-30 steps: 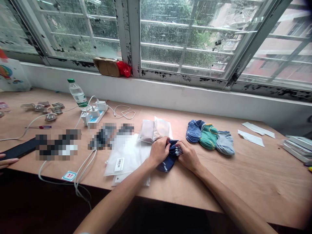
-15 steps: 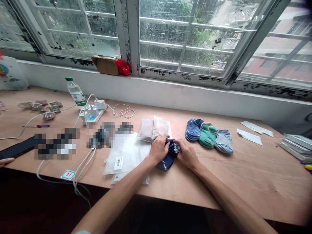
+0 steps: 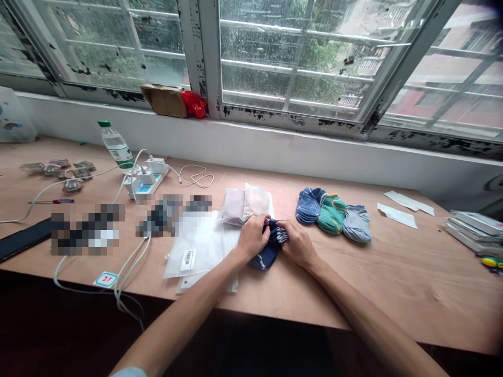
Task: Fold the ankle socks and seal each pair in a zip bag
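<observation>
Dark navy socks [image 3: 265, 257] with white markings lie on the table between my two hands. My left hand [image 3: 252, 239] is closed on their upper left edge. On the other side, my right hand [image 3: 299, 243] grips the cuff end, where white stripes show. My fingertips partly hide the fabric. Beyond the right hand lie folded blue socks [image 3: 309, 205], green socks [image 3: 330, 214] and grey-blue socks [image 3: 357, 224], side by side. Flat frosted plastic bags [image 3: 204, 246] lie to the left of my left hand, and filled frosted bags [image 3: 257, 201] lie just behind it.
A power strip [image 3: 151, 184] with white cables and a water bottle [image 3: 118, 149] stand at the back left. White paper strips [image 3: 397, 215] and a stack of packets [image 3: 477, 230] lie on the right. The table's front edge [image 3: 298, 321] runs below my forearms.
The whole view has shifted slightly. Both hands keep hold of the navy socks in nearly the same pose. Another person's fingers by the black phone at far left are gone from view.
</observation>
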